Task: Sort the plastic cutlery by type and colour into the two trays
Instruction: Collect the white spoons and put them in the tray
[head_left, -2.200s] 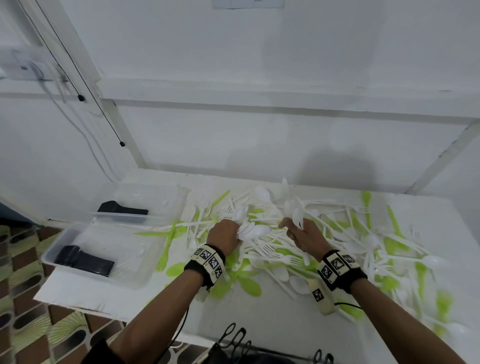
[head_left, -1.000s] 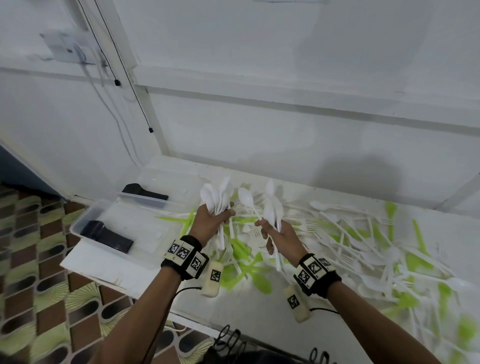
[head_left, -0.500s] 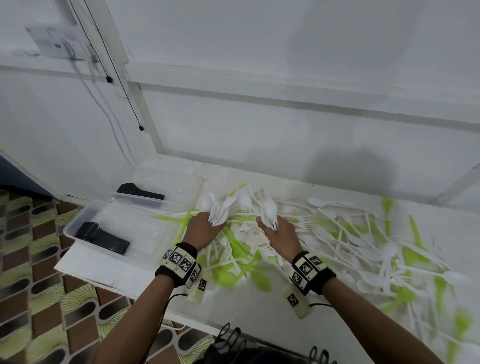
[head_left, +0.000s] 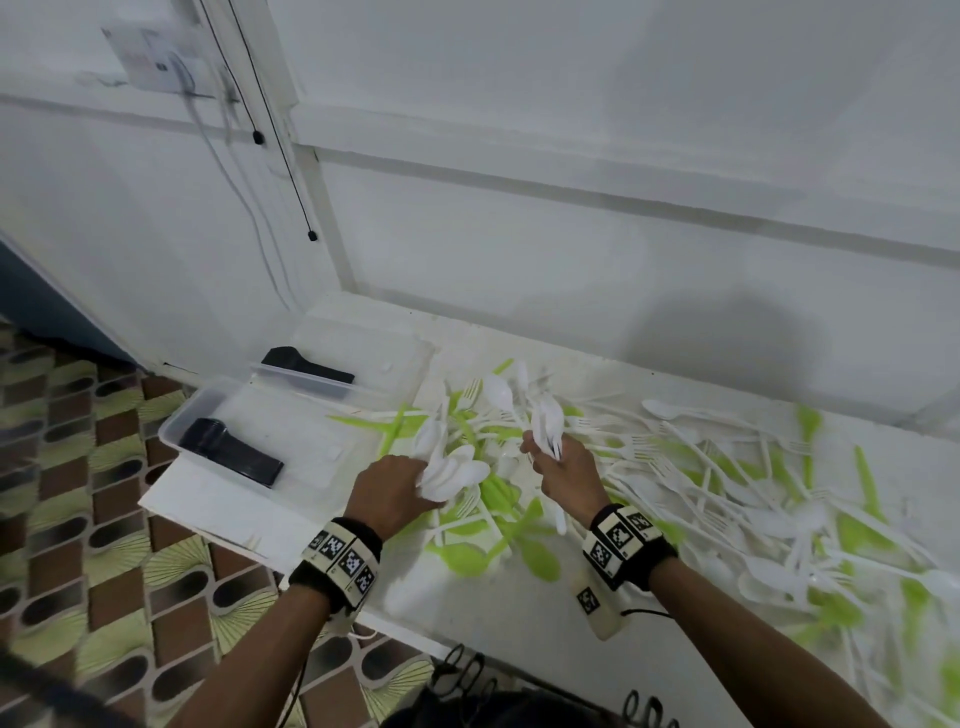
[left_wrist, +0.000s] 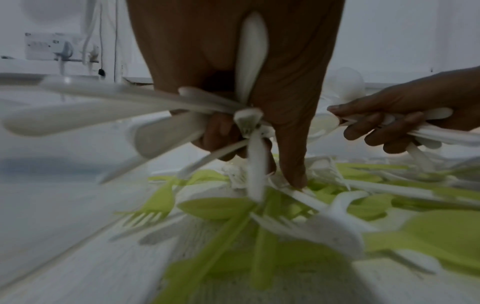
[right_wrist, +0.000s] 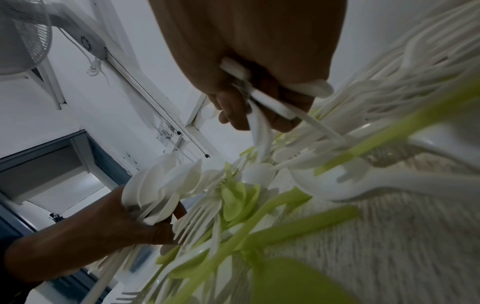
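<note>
Blur hides spoon counts; left hand (head_left: 390, 492) and right hand (head_left: 563, 470) each grip white spoons (head_left: 453, 473), now lowered onto the pile (head_left: 727, 483).

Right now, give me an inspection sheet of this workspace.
Surface: white table, mostly covered.
Job's things: white and green cutlery pile; two clear trays, each with black pieces, no white or green visible inside.
Clutter: nothing seen.
Grippers: left hand grips a bunch of white spoons; right hand grips another white bunch.
Cables: black cords hang on the wall; wrist lead.
Surroundings: wall socket, patterned floor.
</note>
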